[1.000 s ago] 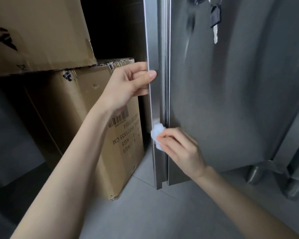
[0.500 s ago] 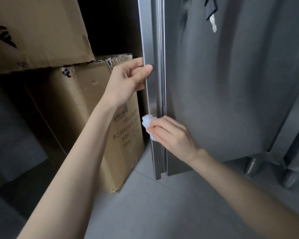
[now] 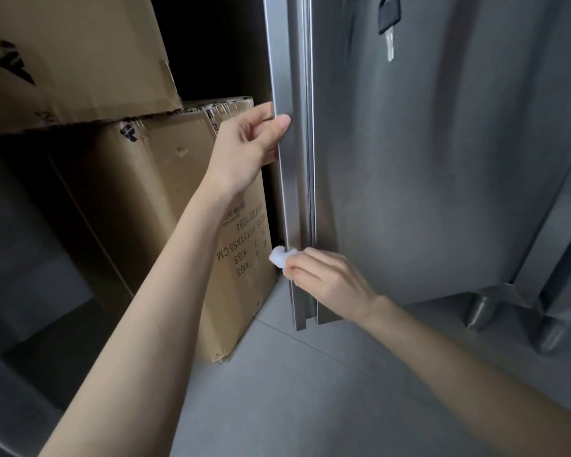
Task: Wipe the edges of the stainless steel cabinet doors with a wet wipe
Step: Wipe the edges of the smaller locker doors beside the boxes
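The left hand grips the door edge, its fingers hidden behind the steel; lower down, the right hand pinches the wipe against that edge, mostly covering it; the key is cut off above.

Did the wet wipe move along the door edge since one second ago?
Yes. The wet wipe, pinched by the right hand, has gone down the door edge: it is now closer to the door's bottom corner than before.
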